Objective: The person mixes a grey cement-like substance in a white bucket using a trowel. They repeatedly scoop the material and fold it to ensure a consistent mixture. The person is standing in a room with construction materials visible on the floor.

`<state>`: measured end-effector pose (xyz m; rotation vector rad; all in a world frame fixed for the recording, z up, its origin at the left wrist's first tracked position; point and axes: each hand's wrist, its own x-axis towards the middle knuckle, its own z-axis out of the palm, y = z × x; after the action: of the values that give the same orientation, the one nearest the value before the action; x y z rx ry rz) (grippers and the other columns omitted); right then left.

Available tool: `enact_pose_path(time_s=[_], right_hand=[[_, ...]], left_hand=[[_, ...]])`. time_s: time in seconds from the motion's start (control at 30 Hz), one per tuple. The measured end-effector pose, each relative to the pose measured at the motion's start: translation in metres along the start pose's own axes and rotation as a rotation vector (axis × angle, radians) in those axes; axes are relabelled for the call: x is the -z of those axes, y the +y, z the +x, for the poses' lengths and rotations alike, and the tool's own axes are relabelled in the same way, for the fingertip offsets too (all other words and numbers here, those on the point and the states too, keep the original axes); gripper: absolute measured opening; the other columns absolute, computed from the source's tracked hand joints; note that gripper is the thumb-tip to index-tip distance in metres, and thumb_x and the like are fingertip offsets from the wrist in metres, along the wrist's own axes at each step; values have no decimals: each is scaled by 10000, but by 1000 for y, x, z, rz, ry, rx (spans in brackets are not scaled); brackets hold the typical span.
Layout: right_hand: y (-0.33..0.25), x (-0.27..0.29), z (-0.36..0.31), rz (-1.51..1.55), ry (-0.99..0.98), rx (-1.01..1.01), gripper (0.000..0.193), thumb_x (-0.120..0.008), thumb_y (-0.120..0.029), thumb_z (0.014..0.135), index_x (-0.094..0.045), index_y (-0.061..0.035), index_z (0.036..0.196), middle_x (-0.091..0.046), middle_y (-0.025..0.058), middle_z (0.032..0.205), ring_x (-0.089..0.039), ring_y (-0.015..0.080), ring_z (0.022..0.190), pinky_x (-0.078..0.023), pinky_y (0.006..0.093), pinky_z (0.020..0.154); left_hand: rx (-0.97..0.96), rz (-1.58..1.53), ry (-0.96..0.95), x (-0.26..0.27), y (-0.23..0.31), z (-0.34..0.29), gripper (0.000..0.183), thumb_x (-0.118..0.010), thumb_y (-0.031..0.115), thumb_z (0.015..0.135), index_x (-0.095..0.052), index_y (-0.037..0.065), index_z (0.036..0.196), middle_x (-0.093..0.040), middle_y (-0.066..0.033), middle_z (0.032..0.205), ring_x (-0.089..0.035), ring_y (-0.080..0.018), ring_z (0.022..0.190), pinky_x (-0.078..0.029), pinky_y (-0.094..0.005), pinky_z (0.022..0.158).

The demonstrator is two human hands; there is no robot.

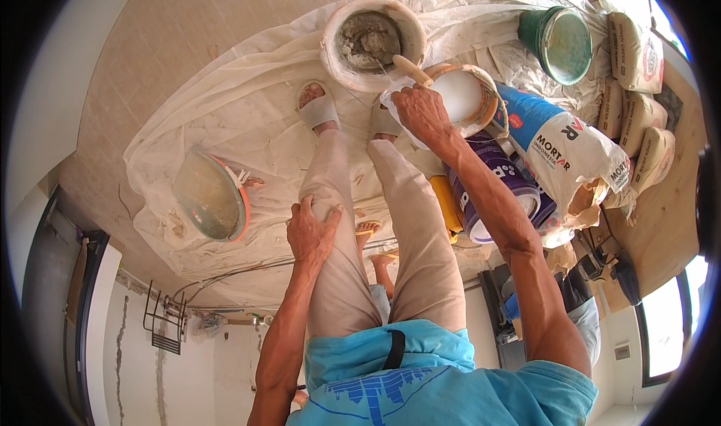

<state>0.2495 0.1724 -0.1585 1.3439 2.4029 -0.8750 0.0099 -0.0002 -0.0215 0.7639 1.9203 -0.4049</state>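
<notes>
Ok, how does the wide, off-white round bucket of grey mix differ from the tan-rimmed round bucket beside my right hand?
The off-white round bucket holds lumpy grey mix, while the tan-rimmed round bucket holds smooth-looking white material. The off-white round bucket also looks wider across the mouth than the tan-rimmed round bucket. Both are open-topped, with stained rims.

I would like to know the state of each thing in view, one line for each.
Left hand: open, resting on the left leg.
Right hand: apparently closed on a pale translucent thing, kind unclear.
Round tub: open, partly filled with grey mix.
Handled bucket: open, holding white content.
Green bucket: open.
Blue-and-white sack: apparently torn at its near end.
Orange-rimmed basin: open.
Drop sheet: spread out, wrinkled.
</notes>
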Motion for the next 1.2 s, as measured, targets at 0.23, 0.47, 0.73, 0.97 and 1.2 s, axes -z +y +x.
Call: enact_pose_path(time_s=[0.23,0.47,0.73,0.97,1.2], right_hand=[[1,-1,2,-21,-20,2,121,-612,-108,860,-718,-49,859,-729,138,857,-700,326,887,-583,445,720],[1,1,-5,4,-22,-4,96,-621,-117,861,-690,-56,832,-709,119,852,-693,329,914,-579,445,728],[13,6,-62,34,114,7,66,-660,-123,813,-650,-89,869,-626,54,843,-617,278,863,-539,392,757],[45,18,-116,-56,240,-144,51,-638,-77,811,-631,-98,858,-601,63,831,-599,275,834,-527,388,731],[112,-36,-110,-93,223,-303,26,-614,-63,856,-633,-80,858,-629,88,859,-629,311,876,-547,427,759]], left_hand=[[6,7,5,0,2,0,732,-757,492,823,-596,-6,1334,-632,-253,1246,-622,-426,1158,-478,-493,995],[0,7,7,0,2,0,728,-758,491,822,-598,-6,1329,-633,-251,1245,-622,-425,1159,-478,-491,997],[-17,12,16,-3,-1,-1,725,-759,493,821,-601,-7,1321,-630,-251,1245,-617,-425,1165,-478,-493,996],[-52,34,35,-7,-6,1,749,-756,513,822,-570,19,1353,-611,-246,1216,-630,-436,1103,-498,-508,945],[-38,31,28,-4,-1,-1,714,-755,488,825,-602,-8,1316,-632,-249,1237,-609,-422,1167,-467,-484,1003]])
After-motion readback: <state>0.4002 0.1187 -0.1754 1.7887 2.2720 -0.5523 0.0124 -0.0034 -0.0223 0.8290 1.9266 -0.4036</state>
